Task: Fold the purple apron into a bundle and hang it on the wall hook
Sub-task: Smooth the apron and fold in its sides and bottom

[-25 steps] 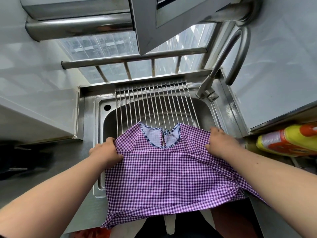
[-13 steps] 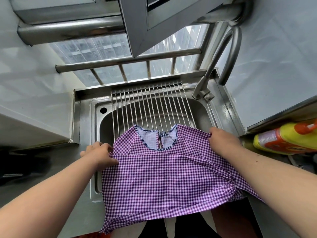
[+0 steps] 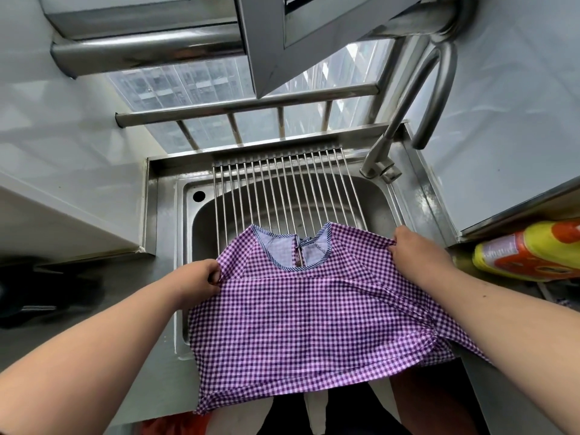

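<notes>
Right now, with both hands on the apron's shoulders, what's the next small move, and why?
Probably bring the left hand across to the right hand, folding the purple apron in half lengthwise. It is spread flat and unfolded over the sink, pinched at both shoulders.

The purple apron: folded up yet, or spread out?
Spread out: the purple apron lies flat, both hands pinching its shoulders, neckline showing.

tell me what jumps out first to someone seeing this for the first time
The purple apron dominates the middle, spread wide over the near edge of the sink, with the left hand and right hand pinching its shoulders. Behind it a rod rack spans the basin. A yellow bottle lies on its side at far right.
</notes>
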Action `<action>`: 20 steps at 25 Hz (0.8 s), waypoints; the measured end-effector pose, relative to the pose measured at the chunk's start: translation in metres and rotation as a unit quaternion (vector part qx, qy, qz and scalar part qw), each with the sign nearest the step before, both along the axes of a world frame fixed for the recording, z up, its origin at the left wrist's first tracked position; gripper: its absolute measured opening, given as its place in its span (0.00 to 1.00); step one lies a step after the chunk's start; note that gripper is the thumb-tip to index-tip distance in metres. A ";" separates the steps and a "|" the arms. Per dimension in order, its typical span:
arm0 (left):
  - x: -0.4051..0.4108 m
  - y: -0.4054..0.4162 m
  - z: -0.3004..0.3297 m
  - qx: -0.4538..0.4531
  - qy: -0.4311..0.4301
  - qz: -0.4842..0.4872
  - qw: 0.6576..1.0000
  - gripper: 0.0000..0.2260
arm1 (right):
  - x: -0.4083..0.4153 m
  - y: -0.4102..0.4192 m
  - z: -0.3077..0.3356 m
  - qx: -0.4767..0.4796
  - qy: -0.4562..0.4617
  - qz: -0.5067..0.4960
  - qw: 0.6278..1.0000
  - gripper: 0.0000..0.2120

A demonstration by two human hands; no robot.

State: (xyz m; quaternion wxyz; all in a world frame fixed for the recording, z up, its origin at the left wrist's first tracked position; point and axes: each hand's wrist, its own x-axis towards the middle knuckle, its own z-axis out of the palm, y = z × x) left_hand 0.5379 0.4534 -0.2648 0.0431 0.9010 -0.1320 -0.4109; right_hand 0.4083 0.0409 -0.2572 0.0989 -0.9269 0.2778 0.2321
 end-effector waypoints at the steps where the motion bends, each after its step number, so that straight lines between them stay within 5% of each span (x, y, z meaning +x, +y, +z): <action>1: 0.000 0.003 0.002 -0.002 -0.010 -0.006 1.000 0.11 | 0.002 0.002 0.003 0.001 -0.003 0.007 1.000 0.06; 13: 0.063 0.049 0.060 0.013 -0.232 -0.009 0.973 0.10 | 0.104 0.035 0.020 0.031 -0.129 0.025 0.991 0.06; 17: 0.065 0.049 0.049 0.012 -0.181 -0.021 0.983 0.10 | 0.118 0.038 0.010 -0.006 -0.049 0.020 0.999 0.03; 20: 0.058 0.046 0.035 0.013 -0.127 0.003 0.992 0.07 | 0.125 0.043 0.008 -0.036 0.007 0.035 0.999 0.15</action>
